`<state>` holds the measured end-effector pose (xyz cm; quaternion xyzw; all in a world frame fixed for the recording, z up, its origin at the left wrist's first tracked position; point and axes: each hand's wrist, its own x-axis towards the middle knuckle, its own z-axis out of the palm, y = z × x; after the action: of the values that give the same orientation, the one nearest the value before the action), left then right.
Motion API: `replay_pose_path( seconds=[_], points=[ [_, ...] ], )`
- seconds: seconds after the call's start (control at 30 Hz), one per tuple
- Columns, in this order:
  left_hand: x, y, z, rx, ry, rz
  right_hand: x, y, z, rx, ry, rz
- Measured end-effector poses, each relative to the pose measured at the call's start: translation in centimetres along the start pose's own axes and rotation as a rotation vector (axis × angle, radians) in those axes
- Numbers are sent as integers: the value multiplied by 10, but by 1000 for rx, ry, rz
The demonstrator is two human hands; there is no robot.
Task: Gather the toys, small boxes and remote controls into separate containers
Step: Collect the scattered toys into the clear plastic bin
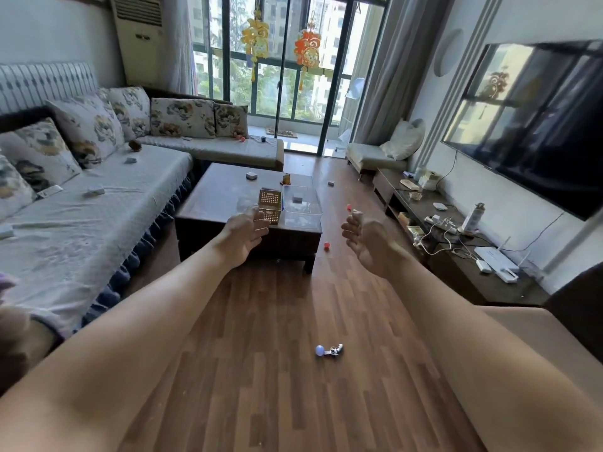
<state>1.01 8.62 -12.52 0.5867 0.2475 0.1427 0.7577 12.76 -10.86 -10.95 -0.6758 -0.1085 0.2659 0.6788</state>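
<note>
Both my arms stretch forward over the wooden floor. My left hand [246,231] and my right hand [363,238] are open, fingers relaxed, holding nothing. Ahead, on the dark coffee table [212,203], stand a gold perforated basket [270,205] and a clear plastic bin [301,207] with a small grey box [297,198] inside. Another small box [251,175] lies farther back on the table. On the floor lie a pale blue ball [320,350], a toy gun [336,350] and orange balls [327,245]. A white remote [50,191] and small boxes [95,191] lie on the sofa.
A long grey sofa [98,223] with floral cushions runs along the left. A TV stand [456,249] with cables and devices lines the right wall under a wall TV [535,125]. A beige seat edge [538,337] is at my near right. Balcony doors are at the back.
</note>
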Motion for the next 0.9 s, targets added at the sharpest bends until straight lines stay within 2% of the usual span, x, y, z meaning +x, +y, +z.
replay_pose_path(
  seconds=[0.23, 0.67, 0.9],
  points=[
    [88, -11, 11, -3, 1, -49, 87, 12, -8, 9, 1, 39],
    [286, -2, 60, -8, 53, -125, 274, -9, -46, 42, 43, 103],
    [366, -9, 56, -14, 72, -188, 368, 4, -45, 39, 20, 181]
  ],
)
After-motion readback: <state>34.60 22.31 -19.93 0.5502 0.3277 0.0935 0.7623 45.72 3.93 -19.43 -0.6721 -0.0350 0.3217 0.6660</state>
